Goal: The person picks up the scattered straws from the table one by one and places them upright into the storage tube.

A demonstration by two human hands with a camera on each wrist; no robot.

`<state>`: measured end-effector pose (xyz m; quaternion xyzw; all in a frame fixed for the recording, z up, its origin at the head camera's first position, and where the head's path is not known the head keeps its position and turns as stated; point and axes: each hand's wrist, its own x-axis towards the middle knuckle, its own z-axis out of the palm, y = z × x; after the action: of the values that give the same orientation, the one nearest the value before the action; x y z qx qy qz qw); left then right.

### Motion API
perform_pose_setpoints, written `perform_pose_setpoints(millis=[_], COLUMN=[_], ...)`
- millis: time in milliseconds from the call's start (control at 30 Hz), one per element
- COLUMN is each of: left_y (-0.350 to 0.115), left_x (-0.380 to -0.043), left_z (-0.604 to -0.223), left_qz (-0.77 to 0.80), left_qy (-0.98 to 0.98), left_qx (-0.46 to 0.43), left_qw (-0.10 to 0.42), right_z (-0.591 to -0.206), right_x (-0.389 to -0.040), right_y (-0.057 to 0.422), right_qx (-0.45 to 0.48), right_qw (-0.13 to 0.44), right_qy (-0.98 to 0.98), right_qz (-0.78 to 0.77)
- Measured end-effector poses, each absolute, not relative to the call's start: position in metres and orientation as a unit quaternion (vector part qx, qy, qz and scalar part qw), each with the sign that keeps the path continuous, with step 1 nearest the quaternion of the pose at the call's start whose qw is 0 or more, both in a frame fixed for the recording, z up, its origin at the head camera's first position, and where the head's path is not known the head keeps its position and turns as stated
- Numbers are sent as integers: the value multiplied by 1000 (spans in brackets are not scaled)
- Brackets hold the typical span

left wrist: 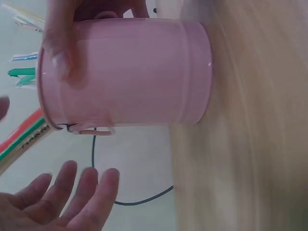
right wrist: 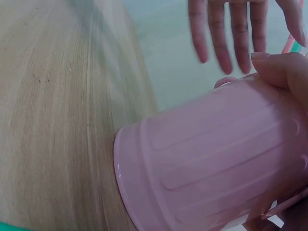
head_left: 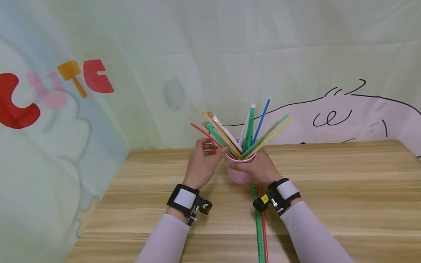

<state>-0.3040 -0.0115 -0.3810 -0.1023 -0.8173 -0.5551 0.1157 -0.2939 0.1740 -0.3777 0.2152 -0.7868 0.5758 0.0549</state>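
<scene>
A small pink bucket (head_left: 239,176) with side handles stands on the table, full of drinking straws (head_left: 250,129), some loose and some in green or white wrappers. My right hand (head_left: 260,166) grips the bucket from its right side, the thumb over the outside just below the rim. At the bucket's left is my left hand (head_left: 205,163), its fingers loosely spread and apart from the bucket wall in the left wrist view. A red straw (head_left: 205,131) leans out over that hand. Whether the hand touches it I cannot tell.
On the wooden table (head_left: 147,212), a green-wrapped straw (head_left: 259,235) and a red straw (head_left: 265,239) lie side by side, in front of the bucket and by my right wrist. Behind the table's far edge hangs a printed cloth backdrop (head_left: 207,69).
</scene>
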Motion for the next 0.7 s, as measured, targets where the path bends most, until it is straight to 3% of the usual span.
perform_pose_setpoints(millis=[333,500,700], left_y=[10,25,34], left_x=[-299,-297,-292], left_z=[-397,-392,-379], left_qz=[-533,-585,-624], left_qy=[-827,-775,-723], left_qx=[-175,-234,-285], left_qw=[34,53,81], right_z=[-380,-386,-391], right_x=[-295,-301,-304], right_y=[178,181,186], right_qx=[231,251,271], right_qw=[77,104,100], right_qy=[-788,-808,-810], right_qz=[565,523,510])
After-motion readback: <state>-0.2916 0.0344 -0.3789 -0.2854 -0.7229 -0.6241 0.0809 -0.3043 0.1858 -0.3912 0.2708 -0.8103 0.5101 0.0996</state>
